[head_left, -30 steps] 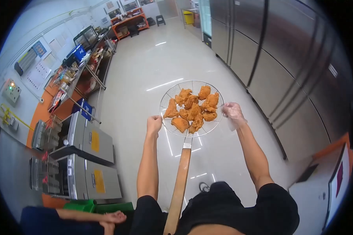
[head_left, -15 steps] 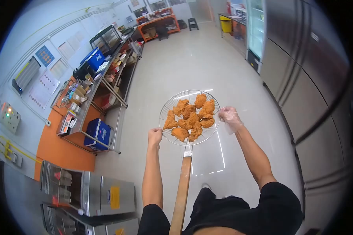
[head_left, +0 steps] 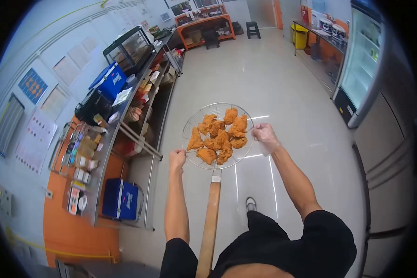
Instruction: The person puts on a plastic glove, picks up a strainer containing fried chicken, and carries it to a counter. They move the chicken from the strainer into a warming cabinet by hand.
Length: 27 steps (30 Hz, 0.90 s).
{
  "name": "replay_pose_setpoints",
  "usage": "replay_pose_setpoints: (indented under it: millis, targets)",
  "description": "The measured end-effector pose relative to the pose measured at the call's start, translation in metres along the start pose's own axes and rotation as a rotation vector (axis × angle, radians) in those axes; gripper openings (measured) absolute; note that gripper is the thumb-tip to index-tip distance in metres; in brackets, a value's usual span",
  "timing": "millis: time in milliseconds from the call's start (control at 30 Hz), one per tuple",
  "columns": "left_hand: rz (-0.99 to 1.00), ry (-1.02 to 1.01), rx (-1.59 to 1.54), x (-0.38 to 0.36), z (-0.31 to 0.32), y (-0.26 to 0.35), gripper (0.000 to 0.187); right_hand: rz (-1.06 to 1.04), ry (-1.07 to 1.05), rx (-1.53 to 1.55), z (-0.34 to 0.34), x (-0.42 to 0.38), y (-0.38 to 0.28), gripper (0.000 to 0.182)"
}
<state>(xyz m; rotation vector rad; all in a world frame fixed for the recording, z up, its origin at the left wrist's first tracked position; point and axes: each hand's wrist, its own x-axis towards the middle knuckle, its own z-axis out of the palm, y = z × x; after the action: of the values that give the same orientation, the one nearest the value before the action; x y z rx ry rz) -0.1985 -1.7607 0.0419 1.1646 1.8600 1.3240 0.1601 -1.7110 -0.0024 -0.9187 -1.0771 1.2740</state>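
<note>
Between my hands is a round wire skimmer [head_left: 197, 121] carrying several pieces of golden-brown fried chicken [head_left: 220, 136]. Its long wooden handle [head_left: 211, 204] runs back toward my body. My left hand [head_left: 177, 160] is closed on the left rim of the skimmer. On the opposite rim, my right hand [head_left: 265, 135] grips with pinched fingers and wears a clear plastic glove. The skimmer is held roughly level above the floor.
Along the left stands a steel table [head_left: 107, 153] with jars, boxes and a blue cooler [head_left: 110, 81]; another blue cooler [head_left: 123, 199] sits below. A glass-door fridge [head_left: 363, 65] and steel cabinets [head_left: 380, 162] line the right. Ahead are an orange shelf [head_left: 204, 25] and a black stool [head_left: 253, 30].
I have walked forward; the left table and the right fridge are nearer, and the steel fryer-like units at lower left have mostly left view. Both hands keep hold of the skimmer.
</note>
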Motion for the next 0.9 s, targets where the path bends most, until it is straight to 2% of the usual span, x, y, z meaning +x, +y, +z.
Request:
replay_pose_setpoints:
  millis: [100, 200, 300, 433, 667, 733, 767, 800, 900]
  targets:
    - [-0.076, -0.031, 0.048, 0.117, -0.002, 0.019, 0.012, 0.014, -0.023, -0.144, 0.043, 0.12, 0.006, 0.007]
    - [-0.06, -0.034, 0.003, 0.234, 0.005, 0.027, 0.013, 0.099, 0.009, -0.085, 0.09, 0.237, 0.018, 0.007]
    - [-0.047, 0.008, -0.028, 0.352, 0.02, 0.031, 0.014, 0.014, -0.073, -0.089, 0.128, 0.361, 0.039, 0.007]
    - [-0.028, 0.01, 0.04, 0.559, 0.041, 0.019, 0.016, 0.073, -0.069, -0.063, 0.187, 0.549, 0.075, 0.006]
    - [0.01, 0.073, 0.099, 0.917, 0.136, 0.056, 0.019, 0.075, -0.03, -0.083, 0.246, 0.895, 0.111, 0.006]
    - [-0.033, -0.009, 0.158, 1.011, 0.155, 0.059, 0.019, 0.077, -0.057, -0.058, 0.258, 0.995, 0.126, 0.007]
    - [-0.038, 0.004, -0.014, 1.05, 0.168, 0.069, 0.019, 0.054, -0.074, -0.066, 0.272, 1.041, 0.127, 0.008]
    - [-0.028, 0.016, -0.01, 1.115, 0.174, 0.077, 0.019, 0.012, -0.086, -0.064, 0.293, 1.105, 0.128, 0.009]
    - [-0.111, 0.038, -0.082, 1.233, 0.188, 0.086, 0.015, 0.019, -0.113, -0.182, 0.336, 1.252, 0.154, 0.006]
